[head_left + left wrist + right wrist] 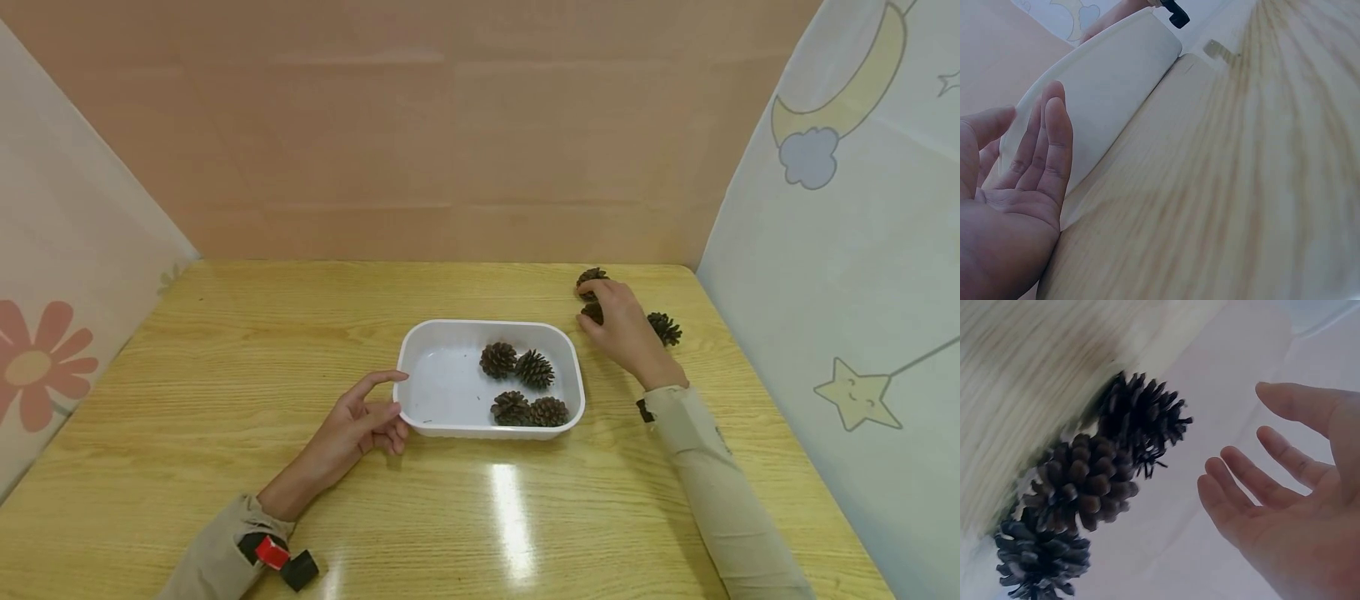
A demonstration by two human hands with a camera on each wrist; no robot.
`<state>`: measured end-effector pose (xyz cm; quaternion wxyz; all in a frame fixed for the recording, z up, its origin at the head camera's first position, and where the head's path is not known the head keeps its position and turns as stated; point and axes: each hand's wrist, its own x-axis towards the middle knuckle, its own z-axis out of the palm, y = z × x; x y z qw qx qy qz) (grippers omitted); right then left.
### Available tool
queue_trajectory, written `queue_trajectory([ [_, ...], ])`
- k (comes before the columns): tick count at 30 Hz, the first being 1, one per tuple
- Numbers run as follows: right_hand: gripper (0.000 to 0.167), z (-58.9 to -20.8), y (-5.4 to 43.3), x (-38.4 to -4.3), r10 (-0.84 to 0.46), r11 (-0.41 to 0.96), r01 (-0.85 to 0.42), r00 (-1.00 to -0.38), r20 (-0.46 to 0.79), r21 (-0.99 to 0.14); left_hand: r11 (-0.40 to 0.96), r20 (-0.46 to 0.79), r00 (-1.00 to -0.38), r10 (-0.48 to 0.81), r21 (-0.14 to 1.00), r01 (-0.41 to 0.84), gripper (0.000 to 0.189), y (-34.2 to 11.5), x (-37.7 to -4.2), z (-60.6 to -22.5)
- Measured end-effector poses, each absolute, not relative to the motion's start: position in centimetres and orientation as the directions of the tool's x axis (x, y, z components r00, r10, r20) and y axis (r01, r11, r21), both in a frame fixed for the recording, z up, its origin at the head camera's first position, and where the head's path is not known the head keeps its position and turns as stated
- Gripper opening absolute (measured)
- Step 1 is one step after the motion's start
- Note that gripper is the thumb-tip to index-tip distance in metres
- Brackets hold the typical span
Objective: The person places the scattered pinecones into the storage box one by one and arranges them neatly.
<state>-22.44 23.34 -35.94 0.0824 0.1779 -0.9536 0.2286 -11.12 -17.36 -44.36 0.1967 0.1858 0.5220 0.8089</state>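
My left hand [363, 425] holds the left end of the white plastic tray [442, 432], index finger and thumb at its rim. In the left wrist view the other fingers [1057, 140] lie along the tray's outer wall [1107, 94]. Several brown pine cones [534, 368] lie in the tray's right half. My right hand [618, 325] hovers over the loose pine cones to the right, its fingers spread with nothing between them. Three cones show in the right wrist view: a dark one [1141, 415], a browner one [1085, 481] and a greyish one [1041, 556].
The wooden table [225, 350] meets a tan backdrop [450, 150] at its far edge. A printed sheet with a moon and stars [847, 275] stands along the right side, and one with flowers [45, 250] along the left.
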Motion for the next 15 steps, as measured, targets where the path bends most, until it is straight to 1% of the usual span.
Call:
queue_trajectory([
  [8,0.048,-36.7,24.7,-23.1,-0.245,0.880,-0.261,-0.965,0.093,-0.397,-0.380,0.097,-0.853,0.513,0.916,-0.125,0.043,-17.4,-11.2,-44.4],
  [12,0.050,-37.4,25.2,-23.6,-0.255,0.887,-0.257,-0.965,0.056,-0.383,-0.383,0.100,-0.851,0.515,0.915,-0.125,0.043,-17.4,-11.2,-44.4],
  [15,0.050,-38.1,25.3,-23.8,-0.268,0.888,-0.271,-0.961,0.063,-0.372,-0.383,0.100,-0.851,0.515,0.915,-0.124,0.043,-17.4,-11.2,-44.4],
])
